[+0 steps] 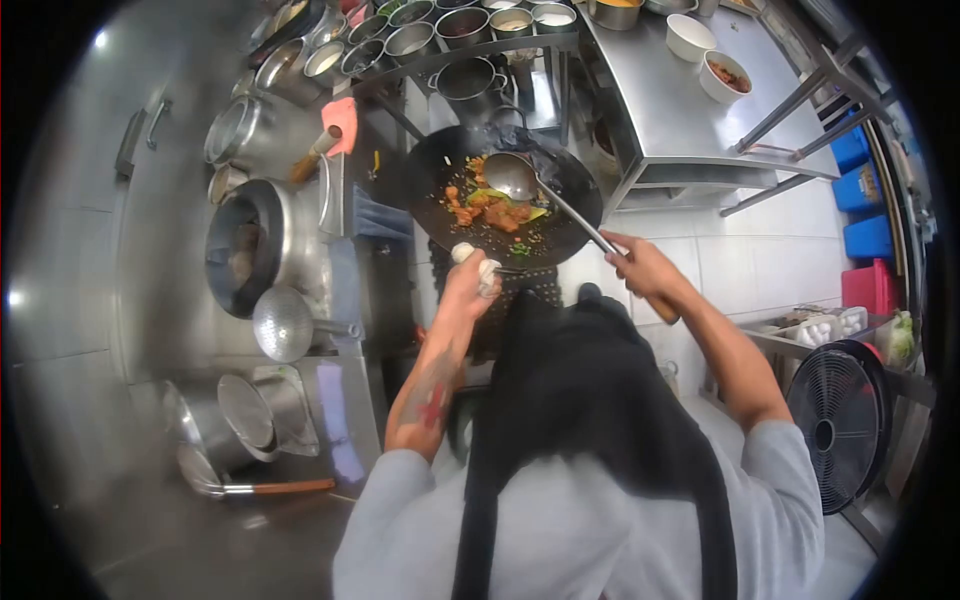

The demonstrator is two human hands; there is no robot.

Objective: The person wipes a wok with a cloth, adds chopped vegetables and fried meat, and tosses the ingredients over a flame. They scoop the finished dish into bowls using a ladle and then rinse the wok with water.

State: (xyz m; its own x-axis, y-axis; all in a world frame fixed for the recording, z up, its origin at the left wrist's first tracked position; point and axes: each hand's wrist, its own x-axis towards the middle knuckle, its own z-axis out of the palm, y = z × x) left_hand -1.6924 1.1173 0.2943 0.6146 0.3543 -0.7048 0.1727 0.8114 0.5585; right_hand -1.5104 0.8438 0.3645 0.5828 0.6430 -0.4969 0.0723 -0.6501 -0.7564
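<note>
A dark wok (pixel 572 205) is held out in front of my body, tilted a little. My left hand (pixel 467 290) is closed at its near edge, with a white cloth (pixel 488 272) bunched in the grip around the wok's handle. My right hand (pixel 643 268) is wrapped round the long handle of a ladle (pixel 512 178), whose wooden end sticks out below the fist. The ladle's metal bowl hangs over the wok and hides part of the food. Browned fried pieces (pixel 497 212), yellow-green slices and small chopped bits lie in the wok.
To the left, a steel counter holds another wok (pixel 222 250), a perforated skimmer (pixel 283 323) and several pots. Metal containers (pixel 410 40) line a rack ahead. White bowls (pixel 725 77) stand on the steel table (pixel 690 130) at right. A black fan (pixel 838 428) is near my right elbow.
</note>
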